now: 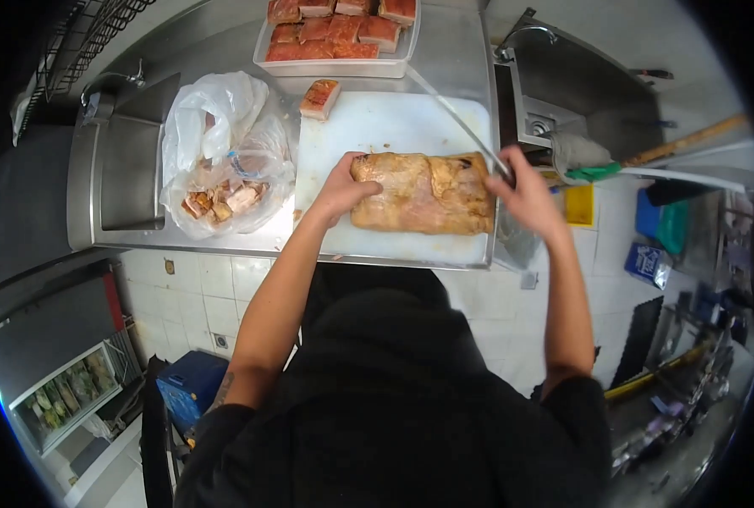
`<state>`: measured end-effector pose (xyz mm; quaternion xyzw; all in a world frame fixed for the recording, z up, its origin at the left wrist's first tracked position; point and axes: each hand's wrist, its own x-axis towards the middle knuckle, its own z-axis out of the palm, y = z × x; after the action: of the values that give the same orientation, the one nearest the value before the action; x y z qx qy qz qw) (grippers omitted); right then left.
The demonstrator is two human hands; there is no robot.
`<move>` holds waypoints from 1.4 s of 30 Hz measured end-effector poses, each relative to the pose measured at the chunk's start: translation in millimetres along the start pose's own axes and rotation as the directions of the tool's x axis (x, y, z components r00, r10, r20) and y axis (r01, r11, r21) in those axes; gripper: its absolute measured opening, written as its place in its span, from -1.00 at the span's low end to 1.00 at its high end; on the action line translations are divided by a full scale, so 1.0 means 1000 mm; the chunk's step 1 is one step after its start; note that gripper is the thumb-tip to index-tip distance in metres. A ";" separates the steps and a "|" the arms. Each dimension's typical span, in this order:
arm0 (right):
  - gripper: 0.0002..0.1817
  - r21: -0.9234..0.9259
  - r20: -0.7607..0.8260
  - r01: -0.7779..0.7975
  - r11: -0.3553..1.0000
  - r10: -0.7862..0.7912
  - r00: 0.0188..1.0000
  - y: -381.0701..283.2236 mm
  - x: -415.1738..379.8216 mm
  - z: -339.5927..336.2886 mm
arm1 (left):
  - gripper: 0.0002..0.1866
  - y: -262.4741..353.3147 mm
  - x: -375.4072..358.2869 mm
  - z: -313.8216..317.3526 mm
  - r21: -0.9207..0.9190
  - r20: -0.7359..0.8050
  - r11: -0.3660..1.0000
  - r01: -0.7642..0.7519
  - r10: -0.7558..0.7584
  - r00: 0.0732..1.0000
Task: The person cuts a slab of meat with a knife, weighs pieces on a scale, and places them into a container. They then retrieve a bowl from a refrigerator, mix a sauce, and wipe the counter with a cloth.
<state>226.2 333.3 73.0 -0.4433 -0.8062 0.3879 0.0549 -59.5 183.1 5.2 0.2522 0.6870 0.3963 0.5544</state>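
A large browned slab of meat (423, 193) lies on a white cutting board (385, 118). My left hand (341, 193) grips the slab's left end, thumb on top. My right hand (525, 193) is closed round the dark handle of a long knife (453, 112), at the slab's right end. The knife's blade points up and left, above the board. One cut piece of meat (319, 99) with a reddish top sits at the board's upper left corner. Behind the board stands a white tray (335, 68) holding several similar pieces.
Left of the board, plastic bags (216, 110) lie on the steel counter, one with meat chunks (223, 201) inside. Sinks are at the far left (132, 169) and upper right (555, 114). A wooden-handled tool (682, 140) juts in at right. A yellow container (579, 206) is below.
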 end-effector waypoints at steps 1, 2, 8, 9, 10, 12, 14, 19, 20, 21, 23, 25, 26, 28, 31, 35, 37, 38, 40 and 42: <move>-0.63 0.114 -0.023 -0.053 0.992 0.056 0.998 -0.012 -0.026 0.011 | -0.33 -0.002 0.001 0.001 -0.005 -0.013 0.999 -0.036 0.036 0.999; -0.65 0.235 -0.043 -0.106 0.966 0.120 0.992 -0.028 -0.050 0.027 | -0.33 -0.007 0.003 -0.001 0.001 0.008 0.999 -0.044 0.044 0.999; -0.64 0.343 -0.224 -0.209 0.916 0.296 0.929 -0.086 -0.106 0.103 | -0.33 -0.016 0.013 -0.003 -0.067 0.042 0.993 -0.101 0.104 0.994; -0.65 0.333 -0.196 -0.235 0.913 0.311 0.930 -0.094 -0.105 0.105 | -0.33 -0.016 0.014 -0.003 -0.067 0.040 0.994 -0.085 0.088 0.995; -0.66 0.328 -0.170 -0.259 0.908 0.327 0.930 -0.101 -0.105 0.105 | -0.33 -0.015 0.013 -0.005 -0.061 0.038 0.996 -0.072 0.074 0.996; -0.66 0.293 -0.167 -0.257 0.921 0.314 0.935 -0.115 -0.104 0.103 | -0.34 -0.016 0.012 -0.006 -0.078 0.060 0.994 -0.081 0.085 0.995; -0.67 0.222 -0.143 -0.280 0.934 0.316 0.938 -0.119 -0.102 0.103 | -0.36 -0.016 0.011 -0.005 -0.083 0.046 0.987 -0.137 0.141 0.989; -0.68 0.037 -0.156 -0.275 0.961 0.278 0.948 -0.119 -0.098 0.112 | -0.34 -0.018 0.015 -0.008 -0.095 0.075 0.991 -0.089 0.096 0.993; -0.69 0.020 -0.158 -0.281 0.959 0.281 0.947 -0.123 -0.098 0.111 | -0.33 -0.019 0.016 -0.009 -0.099 0.085 0.991 -0.095 0.103 0.991; -0.69 0.019 -0.159 -0.281 0.959 0.281 0.946 -0.124 -0.097 0.110 | -0.33 -0.020 0.017 -0.009 -0.100 0.086 0.990 -0.096 0.105 0.991; -0.71 0.003 -0.138 -0.299 0.954 0.296 0.945 -0.126 -0.095 0.106 | -0.28 -0.025 0.022 -0.010 -0.050 0.085 0.990 -0.133 0.137 0.987; -0.72 -0.022 -0.119 -0.314 0.949 0.309 0.944 -0.132 -0.097 0.099 | -0.26 -0.029 0.025 -0.008 0.085 0.033 0.971 -0.221 0.219 0.975; -0.73 -0.048 -0.093 -0.329 0.943 0.324 0.942 -0.135 -0.100 0.094 | -0.24 -0.030 0.026 -0.005 0.219 -0.010 0.931 -0.291 0.301 0.954; -0.74 -0.049 -0.082 -0.341 0.939 0.336 0.938 -0.145 -0.111 0.087 | -0.24 -0.007 0.019 -0.003 0.432 0.011 0.822 -0.371 0.407 0.913; -0.75 -0.029 -0.057 -0.359 0.933 0.357 0.932 -0.156 -0.117 0.075 | -0.26 0.033 0.013 0.009 0.699 0.147 0.583 -0.414 0.449 0.881; -0.76 0.051 -0.077 -0.359 0.932 0.362 0.929 -0.159 -0.112 0.070 | -0.34 0.059 0.030 0.030 0.806 0.311 0.452 -0.381 0.225 0.924; -0.76 0.039 -0.066 -0.367 0.930 0.368 0.927 -0.149 -0.109 0.073 | -0.34 0.058 0.035 0.035 0.844 0.340 0.403 -0.354 0.108 0.934; -0.76 0.022 -0.056 -0.368 0.930 0.369 0.928 -0.145 -0.107 0.075 | -0.35 0.055 0.036 0.035 0.823 0.330 0.447 -0.351 0.126 0.935; -0.76 0.031 -0.052 -0.361 0.932 0.363 0.931 -0.141 -0.108 0.079 | -0.36 0.050 0.036 0.039 0.801 0.325 0.489 -0.344 0.127 0.937; -0.76 0.038 -0.048 -0.345 0.938 0.346 0.937 -0.137 -0.107 0.081 | -0.34 0.050 0.035 0.040 0.789 0.342 0.487 -0.373 0.155 0.927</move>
<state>162.9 163.7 136.9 -0.5874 -0.7085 0.3909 0.0141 -34.6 248.7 24.1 0.6339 0.6767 0.0648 0.3689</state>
